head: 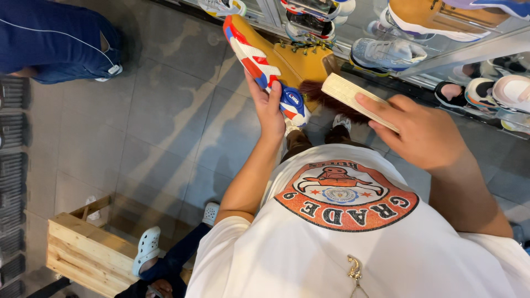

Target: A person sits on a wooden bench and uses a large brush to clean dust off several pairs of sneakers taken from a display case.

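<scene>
A: Currently held, left hand (269,113)?
B: One tan boot (276,60) with red, white and blue sole, tilted sole-up. Fingers (274,94) clamped across the sole near the heel, thumb on one side.

A: Right hand (425,132)?
B: One wooden brush (348,94), dark bristles facing the boot. Fingers closed around the pale wooden back. Bristles just beside the boot's heel; contact cannot be told.

A: Location of boot and brush?
B: Both raised in front of the chest, above the grey tiled floor (165,121), near the glass shelves (469,49).

A: Count on the shelves?
B: Several shoes, at least six in part: one grey sneaker (386,52), one tan boot upper right, others cut off by the frame edge.

A: Other items, counted?
B: One wooden crate (83,248) at lower left. Two white clogs (148,248) on another person's feet beside it. One further person's leg in blue trousers (61,38) at upper left.
</scene>
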